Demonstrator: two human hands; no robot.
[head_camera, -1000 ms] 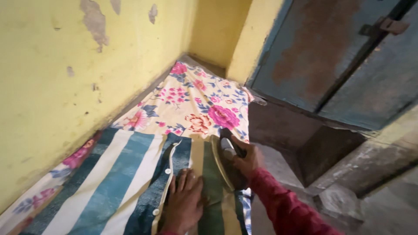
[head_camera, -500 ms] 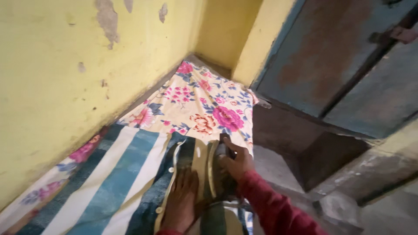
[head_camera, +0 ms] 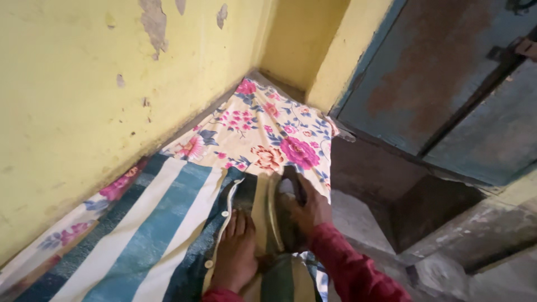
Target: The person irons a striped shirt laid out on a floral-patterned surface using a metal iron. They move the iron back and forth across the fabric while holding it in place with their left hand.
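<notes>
Since the earlier frames, both hands sit closer together and the iron [head_camera: 278, 215] stands a little nearer the shirt's button edge, while the view has drifted slightly up the wall. Right hand [head_camera: 311, 211], in a red sleeve [head_camera: 349, 265], wraps its fingers closed around the iron's dark handle, with the iron resting on the striped shirt [head_camera: 162, 235]. Left hand [head_camera: 236, 253] lies flat, fingers together and stretched forward, pressing the cloth down just beside the iron along the button placket [head_camera: 221, 223]. The shirt, in teal, white and green stripes, lies spread on a floral sheet [head_camera: 263, 128] that covers the ironing surface against the yellow wall [head_camera: 84, 100].

As a judgement, the pressing looks partway through: the broad striped panel to the left lies smooth, the strip by the buttons is under the iron now, and the part nearest the person is out of view, so how much remains cannot be told. A blue door [head_camera: 447, 84] stands to the right.
</notes>
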